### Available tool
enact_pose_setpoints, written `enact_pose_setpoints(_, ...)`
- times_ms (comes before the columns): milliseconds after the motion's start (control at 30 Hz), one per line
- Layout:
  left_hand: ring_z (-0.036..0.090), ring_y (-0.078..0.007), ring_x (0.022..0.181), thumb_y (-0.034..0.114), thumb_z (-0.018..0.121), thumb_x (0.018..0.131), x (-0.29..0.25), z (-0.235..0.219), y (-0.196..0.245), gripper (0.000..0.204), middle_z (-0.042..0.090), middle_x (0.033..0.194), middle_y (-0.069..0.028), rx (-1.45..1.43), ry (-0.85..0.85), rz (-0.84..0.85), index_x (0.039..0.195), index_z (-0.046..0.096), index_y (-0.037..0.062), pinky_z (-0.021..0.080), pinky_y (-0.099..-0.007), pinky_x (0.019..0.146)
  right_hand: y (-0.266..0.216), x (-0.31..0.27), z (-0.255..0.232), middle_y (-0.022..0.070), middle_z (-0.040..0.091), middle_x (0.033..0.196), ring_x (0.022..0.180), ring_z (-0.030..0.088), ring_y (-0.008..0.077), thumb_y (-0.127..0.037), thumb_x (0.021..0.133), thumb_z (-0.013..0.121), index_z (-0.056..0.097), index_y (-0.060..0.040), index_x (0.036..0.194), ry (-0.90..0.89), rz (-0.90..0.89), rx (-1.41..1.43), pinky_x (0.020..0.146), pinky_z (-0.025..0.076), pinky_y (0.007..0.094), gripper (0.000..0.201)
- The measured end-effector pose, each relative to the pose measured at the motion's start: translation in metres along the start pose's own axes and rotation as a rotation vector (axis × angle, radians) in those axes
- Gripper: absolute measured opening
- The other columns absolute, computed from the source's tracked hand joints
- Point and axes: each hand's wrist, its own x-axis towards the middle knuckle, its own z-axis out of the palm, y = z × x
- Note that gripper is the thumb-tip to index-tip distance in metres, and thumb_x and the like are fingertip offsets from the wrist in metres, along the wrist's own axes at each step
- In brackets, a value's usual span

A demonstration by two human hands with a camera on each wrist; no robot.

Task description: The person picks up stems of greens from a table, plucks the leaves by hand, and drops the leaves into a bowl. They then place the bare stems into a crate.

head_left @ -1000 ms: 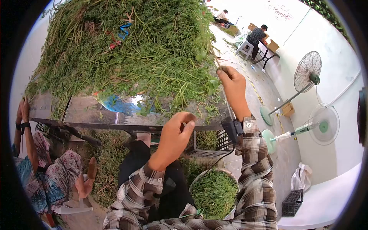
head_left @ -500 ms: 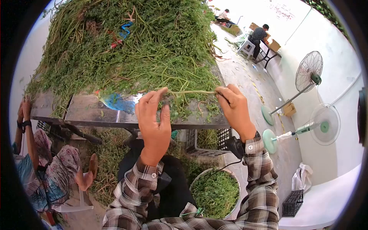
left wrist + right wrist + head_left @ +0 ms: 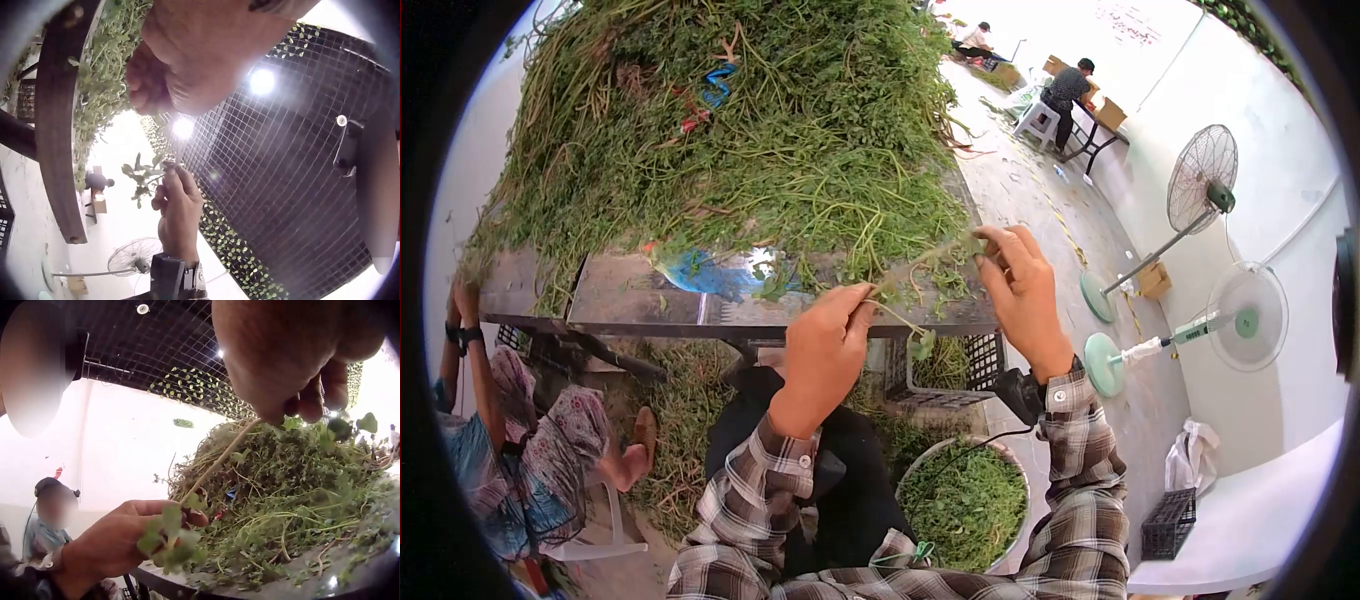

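A long pale green stem (image 3: 925, 258) with small leaves runs slantwise between my two hands, over the front edge of the table (image 3: 635, 285). My left hand (image 3: 828, 340) pinches its lower end between thumb and fingers. A leafy sprig (image 3: 175, 540) hangs from that grip in the right wrist view. At the upper end, my right hand (image 3: 1025, 295) pinches the stem between thumb and fingertips. More leaves (image 3: 142, 178) stick out beside the right fingertips in the left wrist view. Behind both hands, a big heap of leafy green stems (image 3: 750, 130) covers most of the table.
Below the table stand a black crate (image 3: 945, 385) with greens and a round tub (image 3: 1025, 500) of picked leaves. A seated person (image 3: 525, 450) works at the left. Two fans (image 3: 1203, 180) stand on the right. Another person (image 3: 1068, 100) sits at a far table.
My left hand, empty a second ago, now pinches the stem, having swung left, then lower and rightward. My right hand has brought the stem from the table's right edge nearer to me.
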Motion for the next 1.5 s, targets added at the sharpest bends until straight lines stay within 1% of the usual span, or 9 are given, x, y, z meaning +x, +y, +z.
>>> enact_pose_setpoints(167, 0.054, -0.0172, 0.064, 0.004, 0.053, 0.084, 0.0, 0.001, -0.001, 0.017, 0.057, 0.075, -0.0105, -0.062, -0.011, 0.034, 0.099, 0.059, -0.0042, 0.042, -0.0291, 0.058, -0.003, -0.013, 0.007, 0.0074, 0.053, 0.087, 0.072, 0.052, 0.0151, -0.009, 0.083, 0.054, 0.059, -0.0008, 0.097, -0.166, 0.022, 0.097, 0.062, 0.042, 0.0254, 0.017)
enact_pose_setpoints(367, 0.061, -0.0299, 0.073, 0.007, 0.058, 0.082, -0.001, -0.001, 0.007, 0.018, 0.061, 0.088, -0.0168, -0.066, -0.127, -0.029, 0.098, 0.061, -0.002, 0.047, -0.033, 0.062, -0.019, -0.016, 0.026, 0.0108, 0.053, 0.088, 0.079, 0.054, 0.0219, -0.017, 0.084, 0.055, 0.059, 0.0001, 0.099, -0.361, 0.179, 0.342, 0.067, 0.044, 0.029, 0.023)
enact_pose_setpoints(533, 0.057, -0.0219, 0.064, 0.004, 0.058, 0.082, -0.003, 0.006, 0.001, 0.018, 0.058, 0.078, -0.0131, -0.091, -0.09, 0.094, 0.097, 0.06, -0.0045, 0.044, -0.0295, 0.056, -0.007, -0.014, 0.034, 0.0129, 0.055, 0.083, 0.079, 0.056, 0.0253, -0.015, 0.083, 0.055, 0.059, 0.0005, 0.097, -0.382, 0.14, 0.386, 0.067, 0.045, 0.0326, 0.021)
enact_pose_setpoints(733, 0.057, -0.0209, 0.063, 0.005, 0.059, 0.082, -0.004, 0.0, 0.005, 0.018, 0.06, 0.076, -0.013, -0.115, -0.042, 0.054, 0.096, 0.061, -0.0051, 0.045, -0.0288, 0.056, 0.031, -0.009, 0.023, 0.0119, 0.055, 0.076, 0.073, 0.058, 0.0225, -0.013, 0.084, 0.053, 0.059, 0.0006, 0.088, -0.061, -0.101, -0.349, 0.059, 0.045, 0.0343, 0.016)
enact_pose_setpoints(833, 0.062, -0.0286, 0.069, 0.006, 0.06, 0.081, -0.003, -0.002, 0.003, 0.017, 0.063, 0.084, -0.0169, -0.104, -0.003, 0.0, 0.094, 0.063, -0.0037, 0.048, -0.031, 0.06, 0.02, -0.016, 0.018, 0.0075, 0.057, 0.082, 0.063, 0.056, 0.0109, -0.013, 0.089, 0.045, 0.057, -0.0018, 0.09, -0.253, 0.611, 0.564, 0.045, 0.046, 0.0234, 0.017)
enact_pose_setpoints(967, 0.061, -0.0263, 0.063, 0.007, 0.059, 0.081, -0.003, 0.004, -0.001, 0.018, 0.063, 0.083, -0.0166, -0.1, 0.013, 0.03, 0.095, 0.062, -0.0039, 0.046, -0.0299, 0.055, 0.002, -0.027, 0.018, 0.0077, 0.056, 0.087, 0.061, 0.053, 0.0084, -0.017, 0.09, 0.047, 0.051, 0.0016, 0.107, -0.402, 0.68, 1.149, 0.046, 0.045, 0.0211, 0.026)
enact_pose_setpoints(1233, 0.059, -0.0246, 0.061, 0.007, 0.059, 0.082, -0.002, 0.001, 0.005, 0.018, 0.063, 0.083, -0.0163, -0.093, -0.008, -0.018, 0.096, 0.062, -0.0037, 0.045, -0.0299, 0.054, -0.025, -0.043, 0.015, -0.0075, 0.036, 0.057, 0.049, 0.028, 0.0014, -0.02, 0.09, 0.052, 0.059, 0.0013, 0.091, -0.604, 0.58, 0.864, 0.043, 0.02, 0.0189, 0.022)
enact_pose_setpoints(1467, 0.062, -0.0269, 0.068, 0.009, 0.059, 0.082, -0.003, 0.001, 0.006, 0.018, 0.063, 0.086, -0.0164, -0.104, -0.054, -0.03, 0.096, 0.063, -0.0024, 0.047, -0.0314, 0.058, -0.019, -0.045, 0.012, -0.0057, 0.037, 0.056, 0.049, 0.033, 0.0045, -0.019, 0.09, 0.049, 0.06, -0.0054, 0.084, -0.569, 0.637, 0.922, 0.044, 0.027, 0.0207, 0.018)
enact_pose_setpoints(1500, 0.062, -0.0269, 0.068, 0.009, 0.059, 0.082, -0.003, 0.001, 0.006, 0.018, 0.063, 0.086, -0.0164, -0.104, -0.054, -0.03, 0.096, 0.063, -0.0024, 0.047, -0.0314, 0.058, -0.011, -0.046, 0.019, -0.0015, 0.039, 0.057, 0.049, 0.038, 0.0103, -0.017, 0.087, 0.05, 0.058, -0.0042, 0.081, -0.471, 0.347, 0.694, 0.045, 0.031, 0.0252, 0.016)
